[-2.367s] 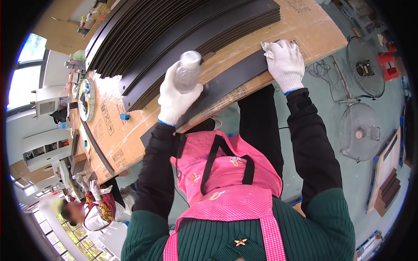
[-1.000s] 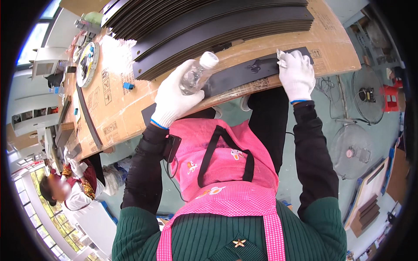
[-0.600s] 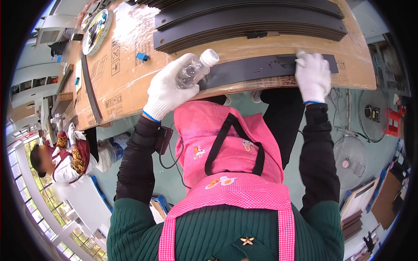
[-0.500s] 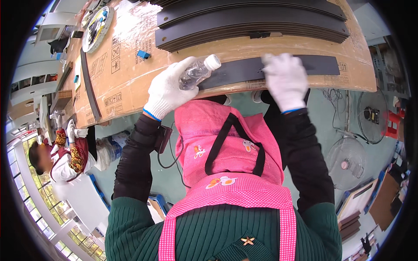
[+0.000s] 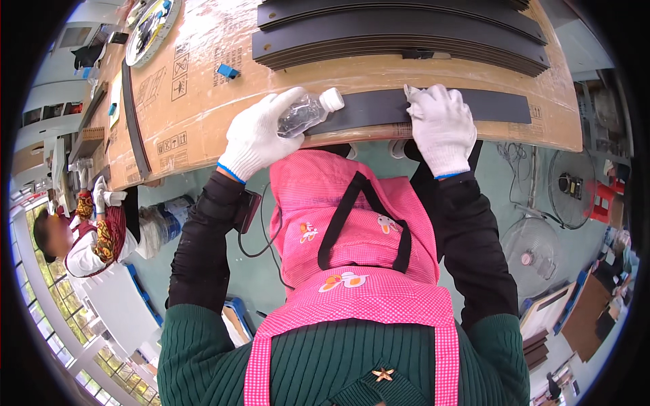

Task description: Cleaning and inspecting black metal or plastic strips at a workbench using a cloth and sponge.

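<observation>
My left hand [image 5: 256, 135], in a white knitted glove, is wrapped round a clear plastic bottle [image 5: 299, 116]. The bottle is tilted, its white cap pointing to the right over the left end of a long dark grey board [image 5: 376, 108]. That board lies flat along the near edge of the cardboard-covered table. On its middle rests my right hand [image 5: 441, 125], also gloved, with its fingers curled closed. A small pale piece that looks like cloth [image 5: 409, 91] sticks out by its fingertips; the rest is hidden under the hand.
Stacked dark boards [image 5: 399, 40] stand behind the board, with a small black object [image 5: 417, 54] before them. A blue block [image 5: 228, 71], a dark strip [image 5: 134, 122] and a round tray [image 5: 152, 30] lie leftward. A person [image 5: 95, 237] works at far left; a fan [image 5: 531, 257] stands right.
My right hand, blurred before, now shows sharply at almost the same place on the board. My left hand keeps its hold on the bottle. The whole view has shifted slightly.
</observation>
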`<state>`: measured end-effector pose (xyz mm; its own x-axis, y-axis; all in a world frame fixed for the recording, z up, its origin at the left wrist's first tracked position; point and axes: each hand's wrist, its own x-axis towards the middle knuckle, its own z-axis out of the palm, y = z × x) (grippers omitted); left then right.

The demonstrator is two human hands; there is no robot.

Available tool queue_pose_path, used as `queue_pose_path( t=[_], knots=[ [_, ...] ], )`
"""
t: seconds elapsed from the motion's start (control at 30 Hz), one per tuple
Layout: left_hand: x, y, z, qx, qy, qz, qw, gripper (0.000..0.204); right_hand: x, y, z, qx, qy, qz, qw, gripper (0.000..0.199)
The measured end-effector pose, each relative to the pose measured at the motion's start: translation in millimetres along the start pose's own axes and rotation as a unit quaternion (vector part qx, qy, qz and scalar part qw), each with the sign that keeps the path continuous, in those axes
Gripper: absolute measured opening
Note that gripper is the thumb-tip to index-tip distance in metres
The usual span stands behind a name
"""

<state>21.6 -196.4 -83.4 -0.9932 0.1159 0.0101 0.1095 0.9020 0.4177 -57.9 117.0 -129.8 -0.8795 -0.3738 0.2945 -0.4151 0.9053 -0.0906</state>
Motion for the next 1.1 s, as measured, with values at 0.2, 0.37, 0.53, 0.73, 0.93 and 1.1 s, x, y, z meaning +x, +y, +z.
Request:
queue_pose_path(
  t=[0.2,0.37,0.53,0.73,0.93,1.1],
  knots=[
    [-5.3,-4.3,-1.3,0.025,-0.013,-0.002,1.000,0.065,4.5,5.1,-6.1,-0.019,-0.045,0.005,0.999,0.018],
    [-2.4,10.3,-8.0,0.069,-0.069,-0.017,0.995,0.066,-2.5,19.3,8.4,0.031,-0.001,-0.007,0.999,0.017],
    [-3.5,8.7,-5.8,0.110,-0.077,-0.011,0.991,0.065,-1.6,29.3,10.4,0.057,0.019,0.002,0.998,0.014],
    [-4.4,10.1,-14.3,0.160,-0.092,-0.038,0.982,0.062,-4.1,30.9,13.7,0.050,0.015,0.008,0.999,0.015],
    [-4.0,10.9,-13.0,0.167,-0.077,-0.043,0.982,0.062,-4.5,28.3,13.6,0.059,0.021,0.012,0.998,0.015],
    [-13.9,7.2,-21.2,0.144,-0.067,-0.057,0.986,0.061,-0.6,28.8,12.2,0.050,0.043,0.000,0.998,0.014]
  ],
)
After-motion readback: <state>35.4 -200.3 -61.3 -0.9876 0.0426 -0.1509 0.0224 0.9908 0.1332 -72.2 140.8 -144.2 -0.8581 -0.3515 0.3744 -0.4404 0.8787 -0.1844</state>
